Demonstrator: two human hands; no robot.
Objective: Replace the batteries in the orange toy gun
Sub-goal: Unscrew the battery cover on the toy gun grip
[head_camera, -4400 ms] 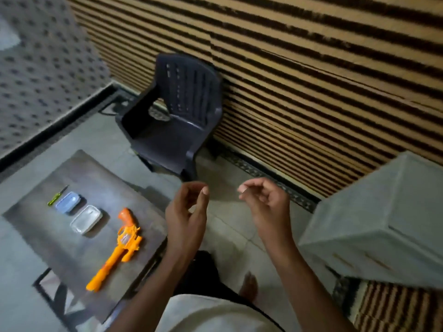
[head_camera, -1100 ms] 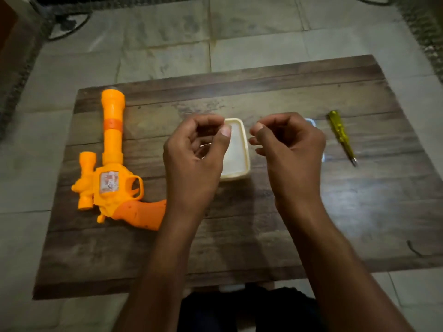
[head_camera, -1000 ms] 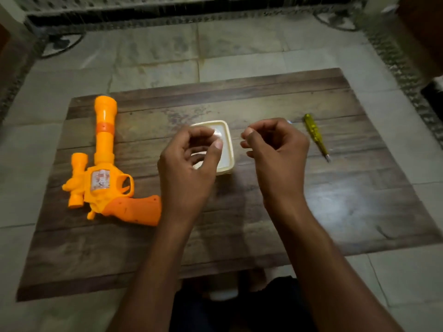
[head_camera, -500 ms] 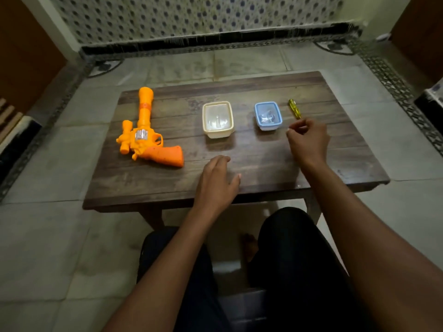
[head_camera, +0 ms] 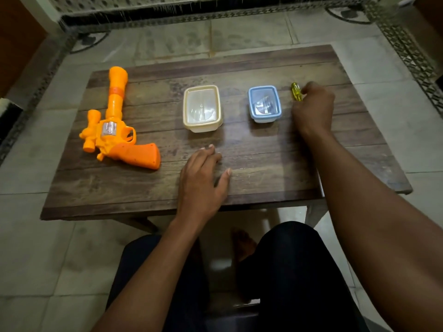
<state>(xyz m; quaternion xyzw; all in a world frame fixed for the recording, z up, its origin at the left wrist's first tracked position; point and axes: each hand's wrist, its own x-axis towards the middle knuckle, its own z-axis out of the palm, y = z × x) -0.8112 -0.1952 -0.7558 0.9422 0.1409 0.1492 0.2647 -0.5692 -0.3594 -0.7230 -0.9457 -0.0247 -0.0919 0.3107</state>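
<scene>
The orange toy gun (head_camera: 115,130) lies on its side at the left of the wooden table (head_camera: 263,154), barrel pointing away from me. A cream lidded box (head_camera: 202,107) and a smaller blue lidded box (head_camera: 264,103) sit mid-table; their contents are unclear through the lids. My left hand (head_camera: 202,183) rests flat on the table near the front edge, fingers spread. My right hand (head_camera: 312,109) lies over a yellow screwdriver (head_camera: 295,91) at the right, fingers curled round its lower part; only the handle's top shows.
The low table stands on a tiled floor (head_camera: 239,34), with a patterned border strip running along the far wall. My knees in dark trousers (head_camera: 287,271) are under the table's front edge.
The view has drawn closer to the table. My right hand has moved forward onto the screwdriver and closed around it. My left hand stays flat on the table.
</scene>
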